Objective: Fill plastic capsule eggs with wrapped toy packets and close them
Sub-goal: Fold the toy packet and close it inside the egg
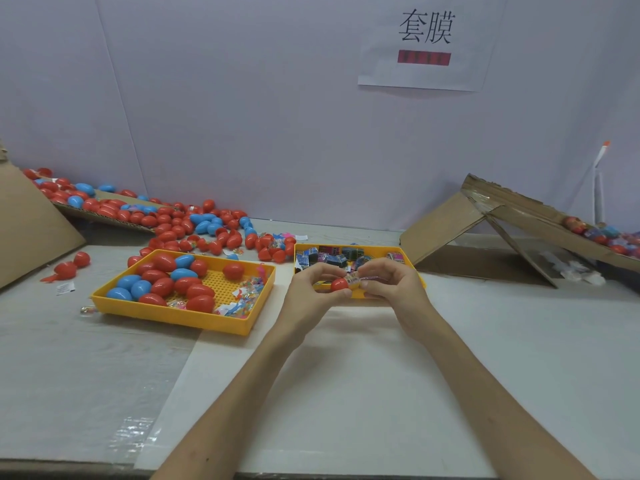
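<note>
While the left hand [313, 285] grips the red egg half [339, 284] above the yellow packet tray [360, 294], the right hand [388, 279], pinching the wrapped packet [356, 279], should seat it fully below the rim before closing.

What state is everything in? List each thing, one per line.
red egg half, held, not closed.
wrapped packet, pressed against the egg half.
left hand, fingers grip the egg half.
right hand, fingers pinch the packet.
left tray, holds closed eggs.
right tray, holds loose packets.
cardboard box, tipped on its side.
</note>
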The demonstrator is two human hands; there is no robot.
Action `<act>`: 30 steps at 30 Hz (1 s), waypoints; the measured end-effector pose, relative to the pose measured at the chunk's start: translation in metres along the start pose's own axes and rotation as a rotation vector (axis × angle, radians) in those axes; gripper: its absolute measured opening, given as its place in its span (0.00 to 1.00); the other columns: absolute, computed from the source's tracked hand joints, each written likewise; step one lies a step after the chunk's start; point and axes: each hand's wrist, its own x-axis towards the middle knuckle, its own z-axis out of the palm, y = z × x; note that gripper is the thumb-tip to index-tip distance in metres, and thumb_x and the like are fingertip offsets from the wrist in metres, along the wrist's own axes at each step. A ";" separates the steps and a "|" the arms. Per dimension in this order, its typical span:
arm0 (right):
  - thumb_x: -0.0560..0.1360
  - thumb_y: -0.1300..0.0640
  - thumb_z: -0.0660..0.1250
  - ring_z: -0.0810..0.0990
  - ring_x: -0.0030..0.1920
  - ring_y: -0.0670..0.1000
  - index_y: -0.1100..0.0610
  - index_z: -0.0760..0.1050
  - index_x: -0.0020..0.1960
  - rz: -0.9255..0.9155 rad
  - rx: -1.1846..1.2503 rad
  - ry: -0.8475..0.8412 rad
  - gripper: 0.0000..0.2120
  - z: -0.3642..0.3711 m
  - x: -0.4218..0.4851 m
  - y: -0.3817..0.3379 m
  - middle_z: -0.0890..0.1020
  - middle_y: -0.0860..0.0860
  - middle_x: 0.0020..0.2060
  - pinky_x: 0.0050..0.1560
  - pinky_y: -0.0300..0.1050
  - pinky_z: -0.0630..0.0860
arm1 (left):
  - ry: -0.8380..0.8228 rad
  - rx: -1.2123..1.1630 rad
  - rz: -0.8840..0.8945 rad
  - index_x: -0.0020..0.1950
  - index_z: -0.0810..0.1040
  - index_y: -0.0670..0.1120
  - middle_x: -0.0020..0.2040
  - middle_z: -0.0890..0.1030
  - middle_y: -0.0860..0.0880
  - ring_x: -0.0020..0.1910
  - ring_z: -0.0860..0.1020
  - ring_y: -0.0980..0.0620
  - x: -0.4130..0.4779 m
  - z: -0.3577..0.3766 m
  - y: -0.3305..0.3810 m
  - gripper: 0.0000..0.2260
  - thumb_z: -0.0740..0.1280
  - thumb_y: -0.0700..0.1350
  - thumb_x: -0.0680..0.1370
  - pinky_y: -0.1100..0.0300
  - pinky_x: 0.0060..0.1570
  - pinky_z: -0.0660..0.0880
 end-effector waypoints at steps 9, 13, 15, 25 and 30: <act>0.72 0.75 0.69 0.84 0.46 0.50 0.56 0.83 0.45 -0.046 -0.175 -0.025 0.15 0.004 -0.001 0.001 0.85 0.52 0.42 0.51 0.51 0.82 | 0.031 0.113 -0.015 0.50 0.82 0.52 0.48 0.84 0.51 0.48 0.83 0.51 0.004 0.000 -0.008 0.11 0.79 0.41 0.71 0.50 0.51 0.83; 0.72 0.74 0.71 0.84 0.44 0.48 0.56 0.83 0.45 -0.075 -0.253 -0.029 0.13 0.004 -0.002 0.001 0.86 0.50 0.43 0.47 0.45 0.82 | 0.019 0.132 0.007 0.48 0.81 0.53 0.47 0.83 0.52 0.46 0.83 0.53 0.005 0.001 -0.009 0.12 0.80 0.42 0.70 0.55 0.46 0.84; 0.72 0.74 0.70 0.85 0.43 0.48 0.56 0.84 0.45 -0.072 -0.252 -0.038 0.13 0.004 -0.002 0.001 0.86 0.49 0.42 0.46 0.44 0.82 | 0.005 0.131 0.016 0.48 0.81 0.53 0.47 0.83 0.53 0.44 0.84 0.54 0.004 0.001 -0.008 0.13 0.80 0.42 0.70 0.59 0.44 0.84; 0.76 0.71 0.69 0.85 0.47 0.54 0.54 0.85 0.43 -0.041 -0.126 0.003 0.14 0.002 0.000 0.001 0.86 0.52 0.42 0.54 0.57 0.83 | -0.002 0.163 0.012 0.50 0.81 0.52 0.48 0.83 0.53 0.44 0.84 0.53 0.003 -0.001 -0.008 0.14 0.81 0.42 0.69 0.58 0.46 0.83; 0.75 0.72 0.69 0.85 0.47 0.51 0.59 0.84 0.45 -0.041 -0.083 -0.027 0.10 0.001 0.000 -0.001 0.87 0.53 0.43 0.49 0.47 0.81 | 0.024 0.166 0.017 0.49 0.80 0.53 0.49 0.83 0.53 0.46 0.84 0.53 0.003 -0.001 -0.007 0.15 0.81 0.42 0.69 0.59 0.47 0.82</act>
